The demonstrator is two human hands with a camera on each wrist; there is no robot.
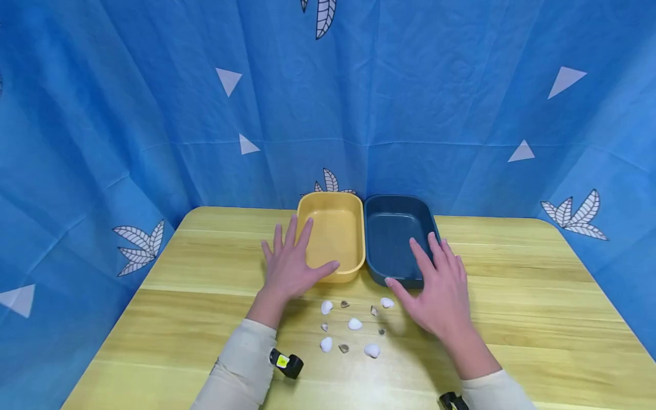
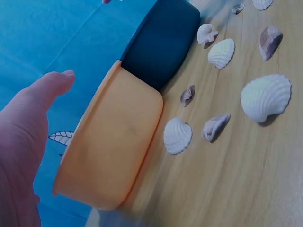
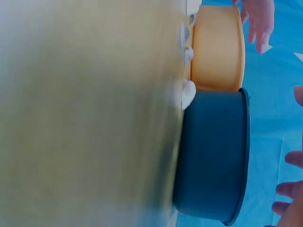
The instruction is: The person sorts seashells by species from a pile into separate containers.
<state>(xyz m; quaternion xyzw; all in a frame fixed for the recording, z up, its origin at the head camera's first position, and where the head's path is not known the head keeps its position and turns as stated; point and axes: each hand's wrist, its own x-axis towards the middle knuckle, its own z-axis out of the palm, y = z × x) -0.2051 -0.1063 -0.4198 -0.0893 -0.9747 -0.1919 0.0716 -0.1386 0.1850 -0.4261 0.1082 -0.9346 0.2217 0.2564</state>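
Observation:
My left hand (image 1: 289, 270) is spread over the left side of a yellow plastic box (image 1: 335, 236), its thumb overlapping the near rim in the head view. My right hand (image 1: 445, 293), fingers apart, hovers at the near right corner of a dark blue box (image 1: 392, 230). Neither hand holds anything. In front of the boxes lie several white ribbed seashells (image 1: 355, 324) and several smaller brownish shells (image 1: 344, 348). The left wrist view shows a large white shell (image 2: 266, 98) close up, and my left thumb (image 2: 47, 92) stands apart from the yellow box.
The two boxes stand side by side at the back of a light wooden table (image 1: 538, 307). Behind it hangs a blue curtain (image 1: 435, 108) with leaf and triangle prints. A black wrist camera (image 1: 288, 363) sits on my left sleeve (image 1: 241, 364).

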